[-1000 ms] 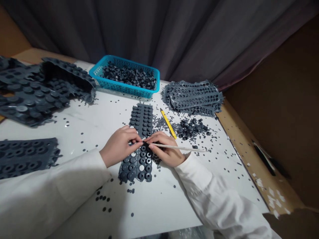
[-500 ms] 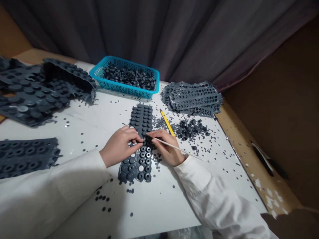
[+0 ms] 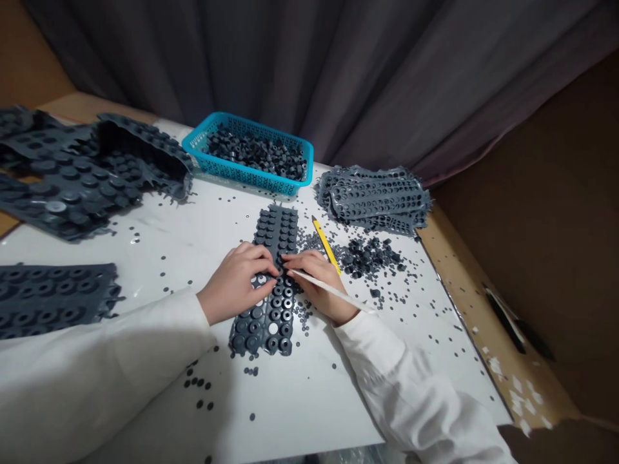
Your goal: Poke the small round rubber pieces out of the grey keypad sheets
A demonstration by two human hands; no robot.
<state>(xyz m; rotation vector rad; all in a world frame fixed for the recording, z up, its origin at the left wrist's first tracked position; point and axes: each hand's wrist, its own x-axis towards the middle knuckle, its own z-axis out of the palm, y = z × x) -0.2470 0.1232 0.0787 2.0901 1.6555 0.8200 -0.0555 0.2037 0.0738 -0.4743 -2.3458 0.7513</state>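
A dark grey moulded rubber sheet (image 3: 276,241) with rows of round raised parts lies lengthwise before me; its nearer rows show ring holes and a few white spots. Across its middle, my left hand (image 3: 242,280) has thumb and fingertips closed together on the rubber. From the right, my right hand (image 3: 319,283) pinches a thin white stick (image 3: 333,290), which slants back over the hand towards the wrist. Those right fingertips touch the same sheet, close to the left ones. What lies right under the fingertips is hidden.
A blue basket (image 3: 300,183) of small dark rubber parts stands at the back. Perforated sheets (image 3: 374,196) are stacked behind a yellow-handled tool (image 3: 326,245) and a pile of dark scraps (image 3: 370,256). More rubber sheets (image 3: 77,187) lie left. Small discs are strewn over the white tabletop (image 3: 290,406).
The view has shifted slightly. My right fingers and the white stick have turned a little over the sheet; a dark bit by those fingertips no longer shows. My left hand stays nearly in place.
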